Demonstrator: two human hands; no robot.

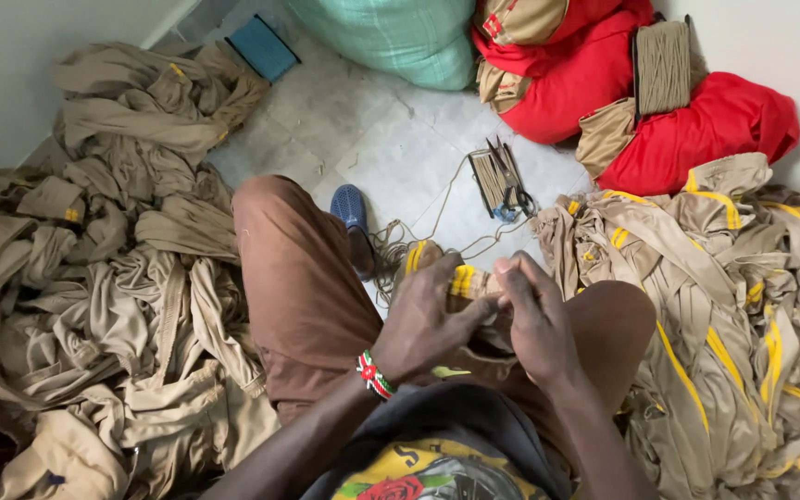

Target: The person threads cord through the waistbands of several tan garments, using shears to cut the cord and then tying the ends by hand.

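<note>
Left hand (423, 324) clenched on khaki garment with yellow trim (460, 281), centre of frame over brown-trousered knees (303, 278). Right hand (534, 319) pinching same cloth beside it. Soft, light, limp; probably best gripped at folded, trimmed edge. String (437, 218) and scissors (511, 190) above; similar garment pile (733, 306) at right.

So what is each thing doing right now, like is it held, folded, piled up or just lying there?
Left hand: closed on the khaki garment.
Right hand: pinching the same garment.
Khaki garment: bunched up, held over the lap.
Left khaki pile: heaped, crumpled.
Right khaki pile: heaped, yellow trim showing.
Scissors: lying on the floor, unheld.
Red bundles: stuffed, resting.
</note>
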